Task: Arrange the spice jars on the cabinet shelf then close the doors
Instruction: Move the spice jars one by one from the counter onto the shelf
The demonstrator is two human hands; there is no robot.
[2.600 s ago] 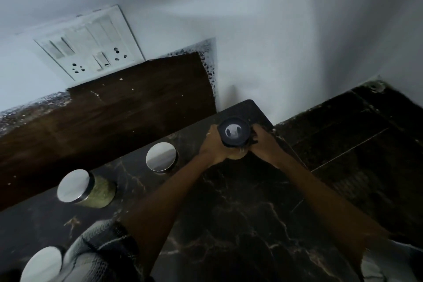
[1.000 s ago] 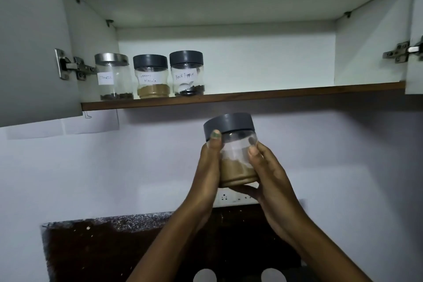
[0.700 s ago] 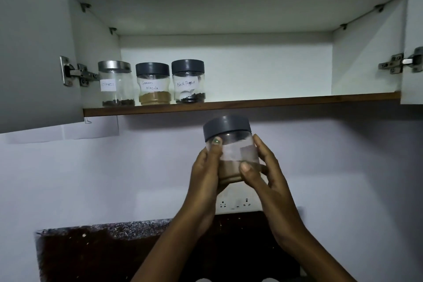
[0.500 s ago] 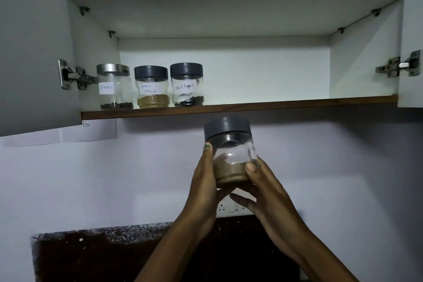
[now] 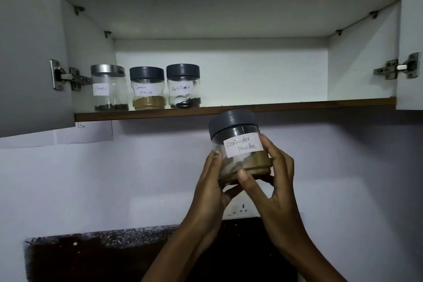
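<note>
I hold a clear jar with a grey lid, labelled coriander powder (image 5: 240,144), just below the front edge of the cabinet shelf (image 5: 297,105). My left hand (image 5: 211,188) grips its left side and my right hand (image 5: 272,185) grips its right side and bottom. The jar is tilted, with its label facing me. On the left end of the shelf stand three jars in a row: cloves (image 5: 109,89) with a silver lid, garam masala (image 5: 148,89) and black pepper (image 5: 183,87) with grey lids.
Both cabinet doors stand open: the left door (image 5: 29,52) and the right door (image 5: 412,30), each on a metal hinge. The shelf right of the black pepper jar is bare. A socket plate (image 5: 240,209) sits on the wall behind my hands, above a dark backsplash (image 5: 91,254).
The jar has been turned in my hands so its label now faces me, and it has tilted slightly. It stays just under the shelf edge.
</note>
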